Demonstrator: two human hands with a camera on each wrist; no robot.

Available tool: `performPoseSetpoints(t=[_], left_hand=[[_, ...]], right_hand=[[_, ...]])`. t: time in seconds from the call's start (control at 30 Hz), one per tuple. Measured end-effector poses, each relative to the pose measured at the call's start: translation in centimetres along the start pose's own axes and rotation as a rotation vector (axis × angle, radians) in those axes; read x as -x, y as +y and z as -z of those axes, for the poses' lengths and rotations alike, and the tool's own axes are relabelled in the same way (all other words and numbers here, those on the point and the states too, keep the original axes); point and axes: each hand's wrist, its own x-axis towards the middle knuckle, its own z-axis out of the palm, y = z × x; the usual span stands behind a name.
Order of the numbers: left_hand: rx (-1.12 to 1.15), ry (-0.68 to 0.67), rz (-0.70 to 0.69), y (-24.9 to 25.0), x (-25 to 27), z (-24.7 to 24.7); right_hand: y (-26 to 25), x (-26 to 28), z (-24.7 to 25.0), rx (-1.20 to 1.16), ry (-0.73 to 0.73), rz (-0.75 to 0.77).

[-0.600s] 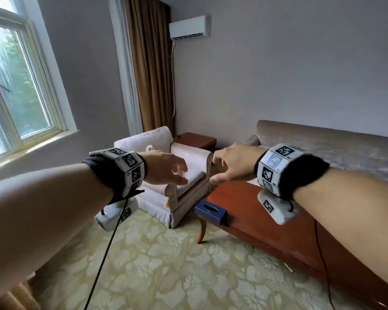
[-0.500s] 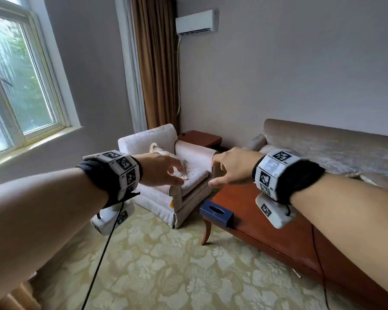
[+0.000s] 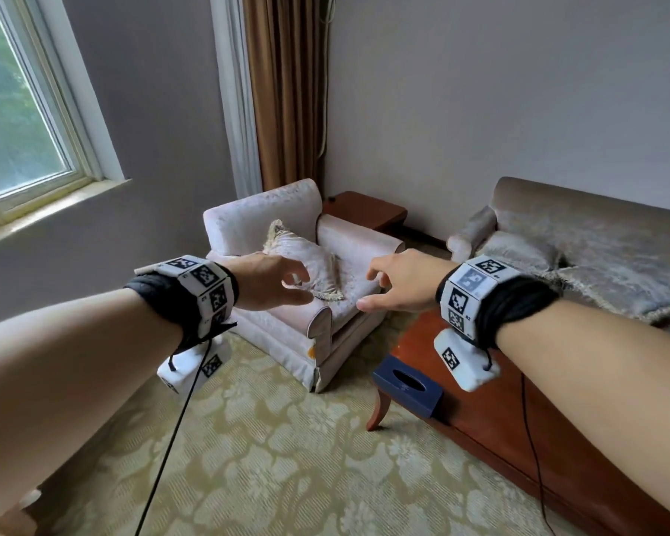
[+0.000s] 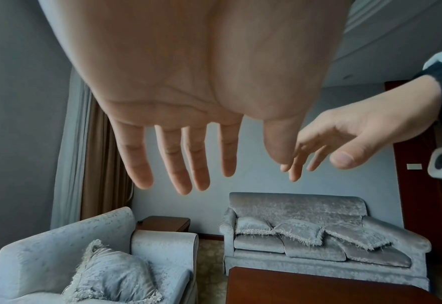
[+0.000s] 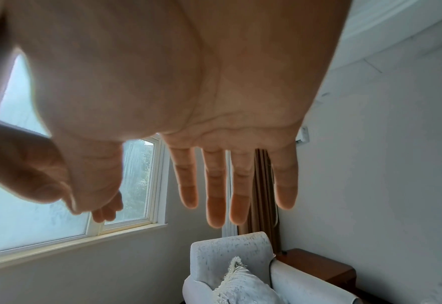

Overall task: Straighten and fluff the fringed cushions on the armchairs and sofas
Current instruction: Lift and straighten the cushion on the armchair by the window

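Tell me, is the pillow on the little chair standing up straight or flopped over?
Flopped over. The fringed cushion slumps crooked on the armchair seat, one corner poking up against the backrest. Neither hand touches it.

I stand on a pale green carpet (image 3: 271, 458) patterned with large cream flowers. To my left a white-framed window (image 3: 20, 110) lets in soft daylight over a broad sill, with blurred greenery behind the glass. The walls (image 3: 499, 90) are plain grey-white. A brown curtain (image 3: 287, 90) with a sheer white panel beside it hangs in the corner. Below it sits a small reddish wooden side table (image 3: 364, 210). At my right a long polished wooden coffee table (image 3: 538, 439) carries a dark blue tissue box (image 3: 407, 384) at its near corner.
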Motion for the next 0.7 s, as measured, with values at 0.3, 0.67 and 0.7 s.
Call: performPoseSetpoints(t=[0.3, 0.67, 0.7], left_hand=[[-0.02, -0.115, 0.034, -8.7, -20.3, -1.9], [0.051, -0.209, 0.119, -19.2, -46.7, 0.2], [0.058, -0.208, 0.122, -20.2, -49.0, 0.3]], right_hand=[[9.4, -21.9, -2.6, -0.071, -0.071, 0.037], [20.8, -50.6, -1.7, -0.147, -0.174, 0.088], [21.7, -52.8, -1.7, -0.149, -0.185, 0.091]])
